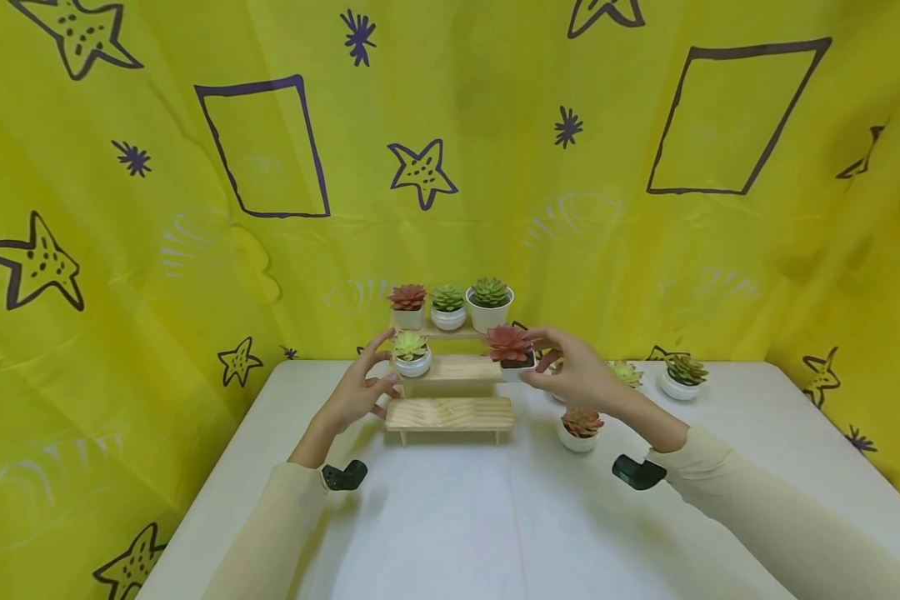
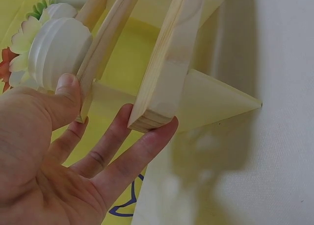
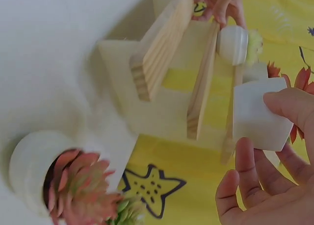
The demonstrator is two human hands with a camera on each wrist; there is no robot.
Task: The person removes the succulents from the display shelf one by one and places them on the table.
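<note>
A three-tier wooden plant stand (image 1: 450, 414) stands on the white table. My left hand (image 1: 356, 392) holds its left side; in the left wrist view the thumb (image 2: 67, 85) lies at the middle step's end and fingertips touch the bottom step's end. Beside that thumb, a pale green succulent (image 1: 411, 348) in a round white pot sits on the middle step. My right hand (image 1: 581, 379) pinches a red succulent (image 1: 508, 343) by its angular white pot (image 3: 260, 114), at the middle step's right end. Whether that pot touches the step, I cannot tell.
On the top step stand a red succulent (image 1: 407, 298), a small green one (image 1: 448, 300) and a larger green one (image 1: 489, 296). Right of the stand are a reddish succulent (image 1: 581, 425), a dark green one (image 1: 684, 375) and a partly hidden pale one (image 1: 626, 373). A yellow curtain (image 1: 495, 233) hangs behind.
</note>
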